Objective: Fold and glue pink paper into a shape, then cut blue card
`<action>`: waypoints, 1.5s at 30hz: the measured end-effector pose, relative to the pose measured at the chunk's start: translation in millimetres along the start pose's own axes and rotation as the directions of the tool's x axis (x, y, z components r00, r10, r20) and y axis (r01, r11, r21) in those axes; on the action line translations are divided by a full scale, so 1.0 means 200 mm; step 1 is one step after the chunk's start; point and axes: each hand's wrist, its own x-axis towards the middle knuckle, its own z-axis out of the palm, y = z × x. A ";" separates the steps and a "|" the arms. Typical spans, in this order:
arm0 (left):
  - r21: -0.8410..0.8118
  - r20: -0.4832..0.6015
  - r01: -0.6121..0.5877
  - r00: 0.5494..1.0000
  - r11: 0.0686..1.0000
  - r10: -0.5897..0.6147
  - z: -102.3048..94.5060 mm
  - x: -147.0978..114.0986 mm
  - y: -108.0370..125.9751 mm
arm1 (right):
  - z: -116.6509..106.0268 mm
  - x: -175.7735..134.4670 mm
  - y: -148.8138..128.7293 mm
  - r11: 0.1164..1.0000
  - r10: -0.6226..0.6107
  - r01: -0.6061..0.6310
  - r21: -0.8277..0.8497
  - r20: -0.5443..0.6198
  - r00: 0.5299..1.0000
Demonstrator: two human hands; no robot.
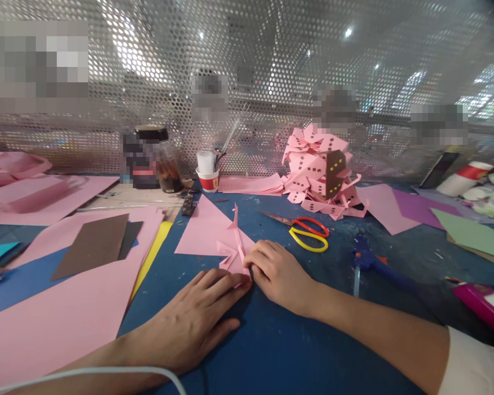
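A folded pink paper piece [233, 263], with a thin upright strip and a creased flap, lies on the blue tabletop between my hands. My left hand [197, 307] rests on its near edge, fingers stretched out and thumb apart. Curled fingers of my right hand [278, 271] grip its right edge; the fingertips are partly hidden. Just behind it lies a flat pink paper sheet [201, 230], partly under the folded piece. Scissors [308, 233] with one red and one yellow handle lie open beyond my right hand.
Large pink sheets [78, 318] and a brown card [93, 244] cover the left side. At the back stand a paper cup [208, 180], a dark-lidded jar [169, 170] and a heap of pink cut-outs [308, 170]. A blue glue gun [370, 260] lies right. A white cable [119, 370] crosses my left forearm.
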 end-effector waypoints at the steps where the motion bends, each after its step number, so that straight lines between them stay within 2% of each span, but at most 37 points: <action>1: 0.002 -0.003 -0.004 1.000 1.000 0.004 0.00 0.00 0.00 | 0.00 0.00 0.00 1.000 0.001 -0.001 0.001 -0.002 1.000; 45: 0.021 0.024 -0.002 1.000 1.000 0.001 0.01 -0.01 0.00 | 0.00 0.00 0.00 1.000 0.010 -0.010 0.009 0.011 1.000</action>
